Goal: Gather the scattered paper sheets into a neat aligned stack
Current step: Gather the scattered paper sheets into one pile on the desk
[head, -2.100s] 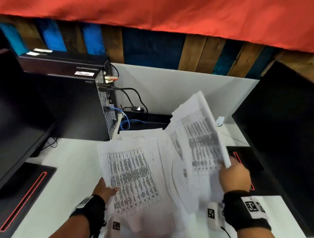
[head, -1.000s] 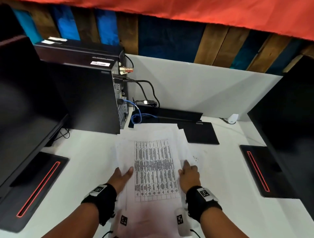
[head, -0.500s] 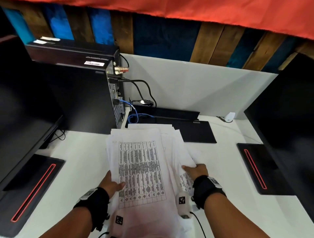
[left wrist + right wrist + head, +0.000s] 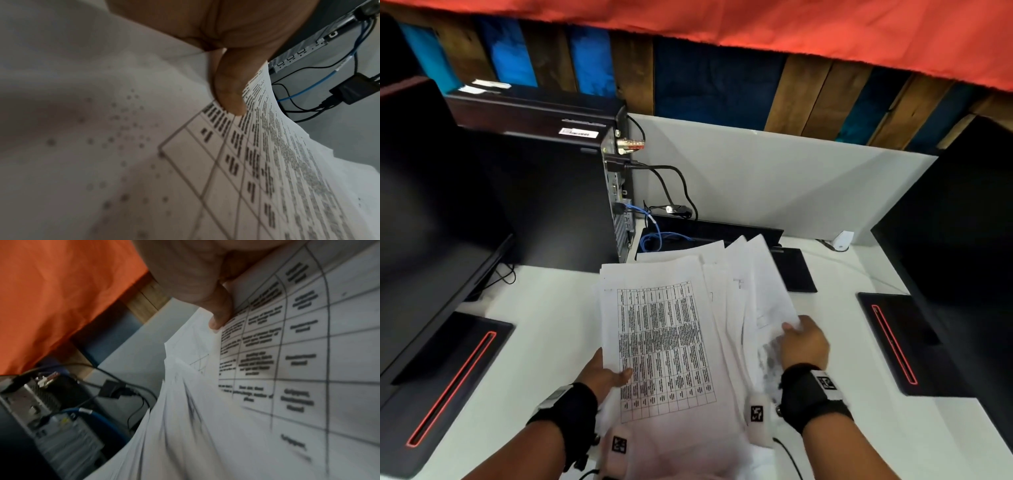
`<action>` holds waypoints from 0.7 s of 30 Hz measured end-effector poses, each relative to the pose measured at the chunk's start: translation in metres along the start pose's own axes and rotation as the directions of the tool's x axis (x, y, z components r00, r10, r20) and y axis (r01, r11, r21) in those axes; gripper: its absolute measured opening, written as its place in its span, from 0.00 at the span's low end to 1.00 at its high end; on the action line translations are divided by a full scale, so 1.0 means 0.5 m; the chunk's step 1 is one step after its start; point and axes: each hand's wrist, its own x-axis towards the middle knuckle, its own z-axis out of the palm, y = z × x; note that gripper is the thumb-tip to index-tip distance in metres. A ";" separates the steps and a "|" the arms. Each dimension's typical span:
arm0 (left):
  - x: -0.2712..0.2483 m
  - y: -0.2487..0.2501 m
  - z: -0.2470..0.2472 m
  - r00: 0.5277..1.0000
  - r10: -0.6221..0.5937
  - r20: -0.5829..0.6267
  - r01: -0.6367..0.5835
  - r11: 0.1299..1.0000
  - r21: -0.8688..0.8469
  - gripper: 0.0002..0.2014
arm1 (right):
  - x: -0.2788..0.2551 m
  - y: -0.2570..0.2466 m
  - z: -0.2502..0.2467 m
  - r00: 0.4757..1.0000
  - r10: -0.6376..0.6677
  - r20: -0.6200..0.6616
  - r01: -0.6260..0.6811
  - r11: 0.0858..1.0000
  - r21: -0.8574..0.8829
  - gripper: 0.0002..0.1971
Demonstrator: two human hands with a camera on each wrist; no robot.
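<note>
A loose bundle of white paper sheets (image 4: 661, 335) printed with tables is lifted over the white desk (image 4: 544, 329), fanned out and uneven at its far edge. My left hand (image 4: 602, 375) grips the bundle's left edge, thumb on the top printed sheet (image 4: 257, 162). My right hand (image 4: 803, 344) grips the right-hand sheets (image 4: 763, 294), which tilt upward. In the right wrist view the thumb (image 4: 220, 313) presses on a table-printed sheet (image 4: 298, 369). The fingers under the paper are hidden.
A black computer tower (image 4: 544, 192) with cables (image 4: 671, 192) stands behind left. Black monitors (image 4: 431, 205) (image 4: 962, 222) flank the desk, their bases (image 4: 448, 383) (image 4: 900, 342) marked with red lines. A black pad (image 4: 794, 270) lies beyond the papers, against a white partition (image 4: 774, 178).
The sheets were spread wide, then pulled together flat under both hands. Now both hands have lifted the bundle, and the right-hand sheets have swung up and fanned to the right.
</note>
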 end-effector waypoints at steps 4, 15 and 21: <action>0.039 -0.032 -0.024 1.000 0.008 0.020 -0.008 1.000 0.016 0.51 | 0.020 -0.047 -0.090 0.959 -0.092 -0.267 0.106 0.994 0.040 0.18; 0.032 -0.020 -0.018 1.000 0.003 0.011 -0.005 0.991 0.133 0.43 | 0.019 -0.158 -0.241 0.735 -0.199 -0.648 0.546 0.740 0.392 0.08; 0.038 -0.024 -0.018 0.997 0.053 0.054 -0.057 0.995 0.082 0.61 | 0.018 -0.152 -0.222 0.898 -0.297 -0.324 0.396 0.866 0.304 0.09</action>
